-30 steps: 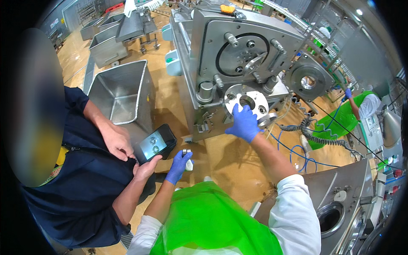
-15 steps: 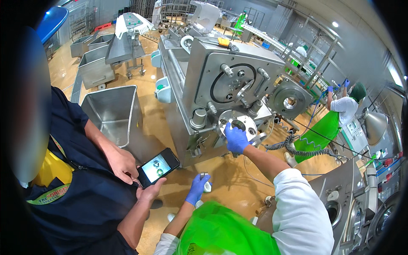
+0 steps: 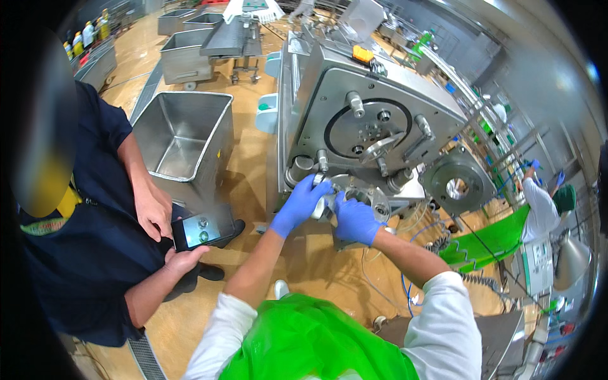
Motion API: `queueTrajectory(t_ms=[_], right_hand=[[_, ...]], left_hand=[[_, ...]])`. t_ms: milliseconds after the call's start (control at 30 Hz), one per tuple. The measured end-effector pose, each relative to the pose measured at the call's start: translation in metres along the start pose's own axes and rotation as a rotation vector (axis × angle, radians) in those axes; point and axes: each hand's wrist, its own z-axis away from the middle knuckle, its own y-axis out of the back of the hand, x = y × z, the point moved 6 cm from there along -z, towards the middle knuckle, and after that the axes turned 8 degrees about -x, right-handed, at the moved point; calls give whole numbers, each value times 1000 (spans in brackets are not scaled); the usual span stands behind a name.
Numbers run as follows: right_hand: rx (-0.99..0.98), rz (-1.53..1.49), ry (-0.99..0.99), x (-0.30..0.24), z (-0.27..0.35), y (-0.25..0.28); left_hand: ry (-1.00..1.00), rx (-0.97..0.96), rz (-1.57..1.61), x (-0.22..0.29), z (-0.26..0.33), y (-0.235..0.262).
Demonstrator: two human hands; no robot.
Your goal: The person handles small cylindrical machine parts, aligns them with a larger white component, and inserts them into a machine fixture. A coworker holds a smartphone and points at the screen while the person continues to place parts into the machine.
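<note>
My left hand [image 3: 301, 204], in a blue glove, is closed around a small metal part at the front of a large steel machine [image 3: 310, 120]. The fingers cover most of that part. Beside it, my blue-gloved right hand [image 3: 356, 220] grips the near rim of a round metal flange [image 3: 380, 209] with bolt holes, its fingertips at the central opening. Above both hands is the machine's flat face with a round plate [image 3: 367, 130], several studs and a tilted metal handle.
Close on my left, a person in dark clothes holds a phone [image 3: 201, 229] showing a picture. A deep steel bin [image 3: 183, 136] stands beyond. Right of the flange hangs a thick plate with a hole [image 3: 459, 180]. Farther right, a co-worker in a green apron [image 3: 487, 240] stands near coiled cables.
My left hand has risen from low beside my apron to the flange, carrying the small metal part. My right hand stays at the flange. The view has shifted, and the phone has tilted.
</note>
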Motion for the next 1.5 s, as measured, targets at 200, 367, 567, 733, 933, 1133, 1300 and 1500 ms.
queueTrajectory(t_ms=[200, 367, 567, 733, 933, 1133, 1300, 1500], right_hand=[[70, 56, 73, 6, -6, -1], [106, 5, 152, 13, 2, 2], [67, 20, 189, 10, 11, 5], [79, 16, 150, 15, 17, 2], [107, 44, 168, 4, 12, 8], [145, 12, 192, 16, 10, 1], [46, 4, 246, 11, 19, 15], [-12, -11, 255, 13, 14, 13]], left_hand=[[12, -179, 40, 72, -99, -37], [105, -156, -29, 39, -89, -13], [-96, -89, -458, 40, -40, 1], [-235, -2, -848, 106, -64, -19], [-317, 91, -1064, 160, -67, -37], [-356, 17, -542, 127, -56, -18], [118, 113, -163, 34, -1, 25], [261, 248, 31, -63, 30, 35]])
